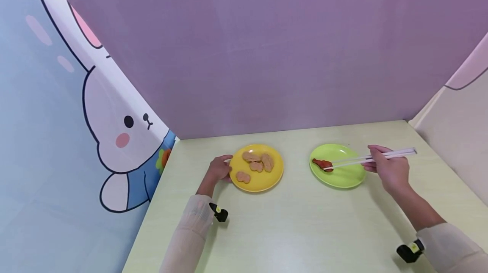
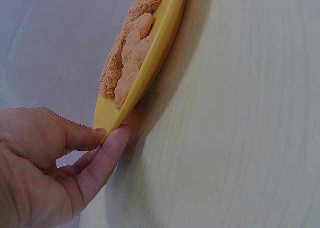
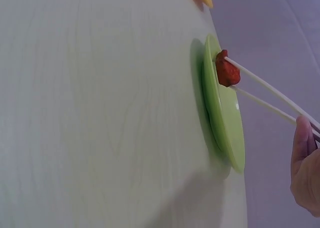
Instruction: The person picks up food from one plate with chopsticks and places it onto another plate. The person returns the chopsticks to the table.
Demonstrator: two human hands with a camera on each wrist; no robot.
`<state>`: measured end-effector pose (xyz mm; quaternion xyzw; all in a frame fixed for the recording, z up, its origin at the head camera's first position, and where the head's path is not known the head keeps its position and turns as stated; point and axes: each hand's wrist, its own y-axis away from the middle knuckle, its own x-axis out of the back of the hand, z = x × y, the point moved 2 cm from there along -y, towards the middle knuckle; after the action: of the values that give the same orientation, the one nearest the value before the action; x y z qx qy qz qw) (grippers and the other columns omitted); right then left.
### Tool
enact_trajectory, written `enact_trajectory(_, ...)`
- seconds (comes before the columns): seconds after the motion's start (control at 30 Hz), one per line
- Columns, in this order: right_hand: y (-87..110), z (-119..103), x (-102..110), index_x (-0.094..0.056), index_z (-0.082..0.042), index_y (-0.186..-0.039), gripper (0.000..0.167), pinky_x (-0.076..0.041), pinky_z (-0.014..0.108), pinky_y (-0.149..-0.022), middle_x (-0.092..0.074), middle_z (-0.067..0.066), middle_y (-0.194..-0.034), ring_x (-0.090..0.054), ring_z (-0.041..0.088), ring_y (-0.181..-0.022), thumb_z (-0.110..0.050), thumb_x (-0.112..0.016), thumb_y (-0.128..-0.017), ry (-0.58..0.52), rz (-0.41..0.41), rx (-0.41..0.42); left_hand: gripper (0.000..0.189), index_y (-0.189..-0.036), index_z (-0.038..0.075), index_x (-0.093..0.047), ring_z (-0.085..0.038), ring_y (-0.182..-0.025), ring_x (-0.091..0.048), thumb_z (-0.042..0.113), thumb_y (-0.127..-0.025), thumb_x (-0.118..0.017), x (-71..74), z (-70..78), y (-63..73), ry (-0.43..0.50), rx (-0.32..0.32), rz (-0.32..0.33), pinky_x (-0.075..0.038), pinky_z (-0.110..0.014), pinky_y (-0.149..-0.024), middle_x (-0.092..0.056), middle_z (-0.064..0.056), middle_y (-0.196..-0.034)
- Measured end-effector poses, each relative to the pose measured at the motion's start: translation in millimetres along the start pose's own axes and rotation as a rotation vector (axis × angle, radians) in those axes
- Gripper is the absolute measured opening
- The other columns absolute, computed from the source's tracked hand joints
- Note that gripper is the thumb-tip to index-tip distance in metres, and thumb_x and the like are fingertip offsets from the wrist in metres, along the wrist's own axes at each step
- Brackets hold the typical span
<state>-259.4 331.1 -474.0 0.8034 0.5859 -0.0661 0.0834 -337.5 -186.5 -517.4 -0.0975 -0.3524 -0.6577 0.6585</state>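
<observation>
In the head view, my left hand (image 1: 220,168) is at the left edge of a yellow plate (image 1: 264,183). The left wrist view shows its thumb and a finger (image 2: 116,147) pinching the rim. Several tan fried chicken pieces (image 1: 268,163) lie on this plate. On the right, my right hand (image 1: 392,172) holds a pair of white chopsticks (image 1: 401,153) that reach left over a green plate (image 1: 347,178). Between the chopstick tips is a small red drumstick-shaped piece of chicken (image 1: 323,164), near the plate's left rim. The right wrist view shows the red piece at that rim too.
Both plates sit on a pale wood-grain table (image 1: 289,230). A purple cloth panel (image 1: 282,53) rises along the far edge. At the left hangs a blue cloth with a cartoon rabbit (image 1: 110,133), and a pale panel (image 1: 463,133) stands at the right.
</observation>
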Motion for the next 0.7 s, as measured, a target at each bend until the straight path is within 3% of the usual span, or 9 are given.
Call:
enact_trajectory(0.37,0.3,2.0,-1.3,-0.075,-0.029,-0.092,0.022,-0.061,0.023,-0.053,-0.075,-0.012,-0.074,-0.073,0.009,-0.059,-0.015,-0.061,-0.101,0.057,-0.059,0.004,0.053,-0.146,0.019,-0.057,-0.016,-0.073,-0.072,0.001,-0.096,-0.060,-0.6,0.6,2.5,-0.008,0.003,0.011,-0.063,-0.028,-0.055,-0.065,-0.018,-0.129)
enact_trajectory(0.7,0.7,-0.3,-2.3,-0.074,-0.031,-0.093,0.020,-0.060,0.022,-0.052,-0.074,-0.013,-0.073,-0.073,0.007,-0.059,-0.018,-0.061,-0.101,0.114,-0.031,0.038,0.052,-0.146,0.019,-0.057,-0.016,-0.074,-0.072,0.002,-0.097,-0.059,-0.8,1.3,2.9,-0.014,-0.001,0.016,-0.063,-0.027,-0.055,-0.065,-0.018,-0.130)
